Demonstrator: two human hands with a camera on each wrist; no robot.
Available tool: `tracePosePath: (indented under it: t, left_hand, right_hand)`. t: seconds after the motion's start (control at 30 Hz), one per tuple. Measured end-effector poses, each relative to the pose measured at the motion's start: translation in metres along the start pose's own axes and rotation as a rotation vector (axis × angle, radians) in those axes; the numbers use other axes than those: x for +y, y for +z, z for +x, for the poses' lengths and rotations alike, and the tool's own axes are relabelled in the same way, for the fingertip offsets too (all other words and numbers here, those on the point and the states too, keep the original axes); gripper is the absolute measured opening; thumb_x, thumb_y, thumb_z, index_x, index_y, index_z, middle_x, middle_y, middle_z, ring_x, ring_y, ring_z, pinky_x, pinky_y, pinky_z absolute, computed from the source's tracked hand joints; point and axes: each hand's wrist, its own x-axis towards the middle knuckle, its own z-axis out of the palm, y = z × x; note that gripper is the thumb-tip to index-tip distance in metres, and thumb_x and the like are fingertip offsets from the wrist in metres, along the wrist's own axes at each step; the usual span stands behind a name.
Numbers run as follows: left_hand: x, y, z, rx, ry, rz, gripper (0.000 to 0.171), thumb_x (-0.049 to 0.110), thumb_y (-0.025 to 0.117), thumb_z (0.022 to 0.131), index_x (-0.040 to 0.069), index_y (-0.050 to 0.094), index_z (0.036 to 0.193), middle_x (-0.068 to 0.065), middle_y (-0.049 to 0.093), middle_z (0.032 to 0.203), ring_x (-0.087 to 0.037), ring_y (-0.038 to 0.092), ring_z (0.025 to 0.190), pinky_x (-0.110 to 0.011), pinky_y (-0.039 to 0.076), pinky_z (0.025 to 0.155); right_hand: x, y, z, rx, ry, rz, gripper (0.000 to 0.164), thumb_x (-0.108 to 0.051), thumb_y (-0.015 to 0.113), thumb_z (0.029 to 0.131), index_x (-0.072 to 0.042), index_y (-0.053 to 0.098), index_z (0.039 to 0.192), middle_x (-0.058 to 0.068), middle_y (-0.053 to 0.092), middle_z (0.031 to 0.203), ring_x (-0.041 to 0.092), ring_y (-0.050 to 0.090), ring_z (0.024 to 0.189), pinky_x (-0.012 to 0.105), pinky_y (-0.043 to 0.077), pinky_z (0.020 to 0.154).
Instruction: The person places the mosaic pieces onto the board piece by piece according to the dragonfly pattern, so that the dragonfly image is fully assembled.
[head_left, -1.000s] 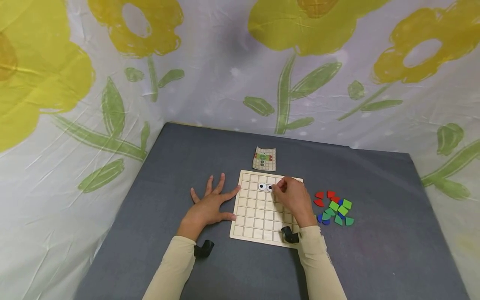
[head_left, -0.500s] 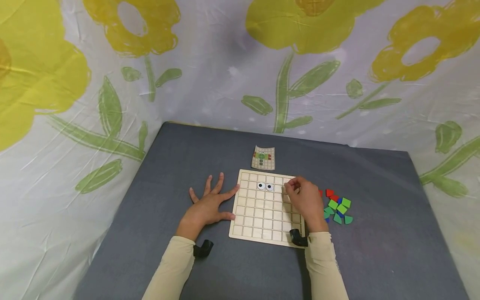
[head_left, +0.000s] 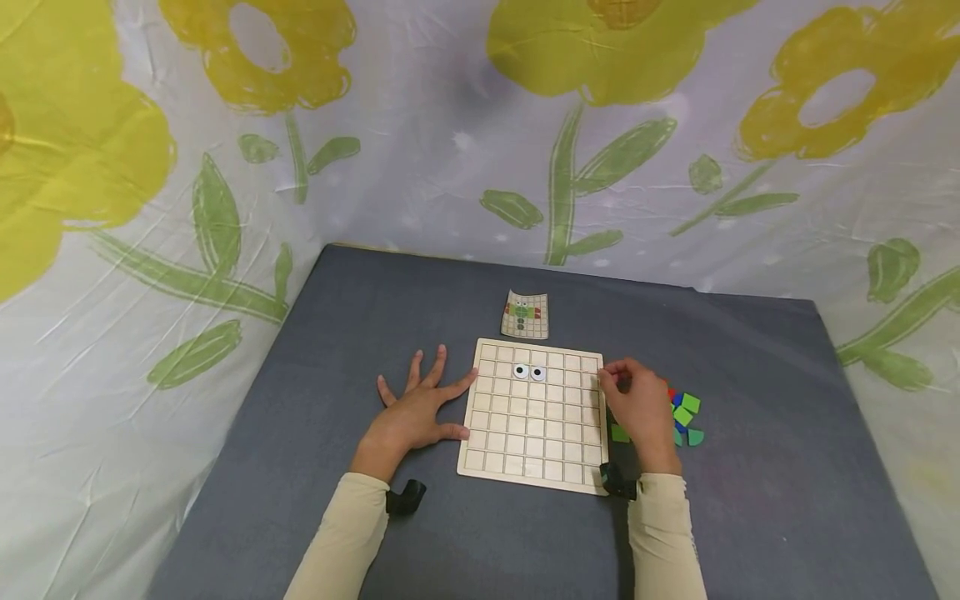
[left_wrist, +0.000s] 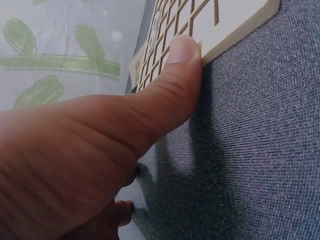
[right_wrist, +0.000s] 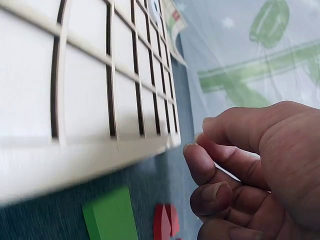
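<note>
Moved since the earlier frame: the right hand (head_left: 637, 408), shifted from the eye pieces (head_left: 537, 373) to just beyond the right edge of the board (head_left: 525, 425). Behind everything hangs a flowered curtain (head_left: 420, 150); before it stands the table (head_left: 757, 500), dark grey. At mid-table the near-square gridded board lies flat. At its left edge the left hand (head_left: 412, 421) has fingers spread, thumb and forefinger touching the wood, grasping nothing. The right hand's fingers are curled, thumb near them, with nothing seen between. Past the board's far edge lies a picture card (head_left: 525, 317). Loose coloured pieces (head_left: 683, 416), red, blue and green, lie right of the board, partly hidden by the right hand, clearly the nearer one. Governing relation, as judged: this heap lies rightward of the curled fingertips, its pieces lacking any marked long axis. Both eye pieces sit side by side in the board's upper cells. Labels: the card shows a grid with eyes, green and red shapes; no brand or writing is legible.
</note>
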Motion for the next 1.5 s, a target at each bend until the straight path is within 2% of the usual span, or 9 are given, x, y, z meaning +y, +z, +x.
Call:
tracePosePath:
  t: [0.17,0.4,0.57,0.7,0.93,1.03,1.2,1.37,1.5]
  left_hand:
    - [-0.001,0.0,-0.001,-0.01,-0.004,-0.003,0.1,0.056,0.082,0.083,0.047,0.027,0.166,-0.006,-0.008,0.178,-0.043,-0.016,0.161,-0.089,-0.01,0.109]
    - [0.0,0.0,-0.001,-0.008,0.004,-0.007,0.1,0.056,0.082,0.083,0.047,0.028,0.166,-0.006,-0.008,0.178,-0.043,-0.016,0.16,-0.089,-0.01,0.108]
    - [0.0,-0.001,-0.002,-0.004,0.016,-0.011,0.099,0.055,0.082,0.083,0.045,0.029,0.166,-0.008,-0.006,0.178,-0.044,-0.015,0.16,-0.09,-0.01,0.107]
    - [-0.001,0.0,-0.002,0.0,0.02,-0.016,0.099,0.054,0.083,0.082,0.045,0.03,0.166,-0.008,-0.006,0.178,-0.045,-0.015,0.16,-0.09,-0.01,0.107]
    - [-0.002,0.002,-0.001,0.001,0.017,-0.009,0.1,0.056,0.082,0.082,0.047,0.029,0.166,-0.007,-0.006,0.178,-0.044,-0.015,0.16,-0.09,-0.009,0.107]
    - [-0.003,0.002,0.0,0.002,0.016,-0.009,0.1,0.056,0.082,0.082,0.047,0.029,0.166,-0.006,-0.007,0.178,-0.044,-0.016,0.16,-0.09,-0.01,0.107]
    - [-0.004,0.002,0.001,-0.002,0.011,-0.007,0.1,0.058,0.082,0.082,0.048,0.028,0.166,-0.006,-0.008,0.178,-0.044,-0.016,0.16,-0.09,-0.01,0.107]
    - [-0.004,0.002,0.001,-0.005,0.014,-0.008,0.1,0.058,0.081,0.082,0.048,0.027,0.166,-0.006,-0.008,0.178,-0.044,-0.016,0.16,-0.09,-0.011,0.107]
    - [-0.003,0.002,0.001,-0.006,0.013,-0.013,0.1,0.058,0.081,0.083,0.048,0.027,0.165,-0.006,-0.008,0.178,-0.043,-0.017,0.16,-0.09,-0.011,0.108]
  right_hand:
    - [0.01,-0.008,-0.002,0.041,0.028,-0.01,0.025,-0.03,0.068,0.105,-0.007,0.074,0.111,0.01,0.072,0.091,0.025,0.063,0.077,0.035,0.048,0.064]
    - [0.024,-0.013,-0.004,0.101,0.046,-0.013,0.021,-0.026,0.069,0.104,-0.006,0.074,0.108,0.011,0.072,0.087,0.024,0.062,0.071,0.035,0.048,0.064]
    - [0.031,-0.021,-0.008,0.141,0.06,-0.022,0.022,-0.026,0.067,0.104,-0.006,0.074,0.109,0.014,0.076,0.097,0.029,0.069,0.08,0.039,0.051,0.069]
    - [0.039,-0.027,-0.012,0.136,0.089,-0.027,0.025,-0.027,0.065,0.106,-0.006,0.074,0.112,0.015,0.077,0.102,0.031,0.071,0.088,0.04,0.052,0.072]
    - [0.053,-0.043,-0.021,0.143,0.147,-0.054,0.029,-0.03,0.064,0.107,-0.005,0.074,0.117,0.016,0.075,0.107,0.026,0.063,0.079,0.035,0.047,0.062]
    - [0.06,-0.05,-0.024,0.171,0.171,-0.065,0.027,-0.028,0.064,0.107,-0.005,0.074,0.117,0.017,0.076,0.109,0.028,0.065,0.081,0.035,0.047,0.062]
    - [0.07,-0.056,-0.028,0.196,0.208,-0.083,0.026,-0.023,0.063,0.106,-0.001,0.074,0.118,0.02,0.074,0.115,0.035,0.069,0.096,0.04,0.05,0.072]
    - [0.077,-0.06,-0.031,0.196,0.253,-0.096,0.029,-0.022,0.06,0.107,-0.001,0.073,0.121,0.021,0.072,0.119,0.038,0.068,0.101,0.045,0.05,0.077]
    - [0.082,-0.065,-0.035,0.188,0.258,-0.103,0.03,-0.021,0.059,0.107,0.001,0.071,0.122,0.024,0.07,0.12,0.041,0.066,0.104,0.054,0.05,0.084]
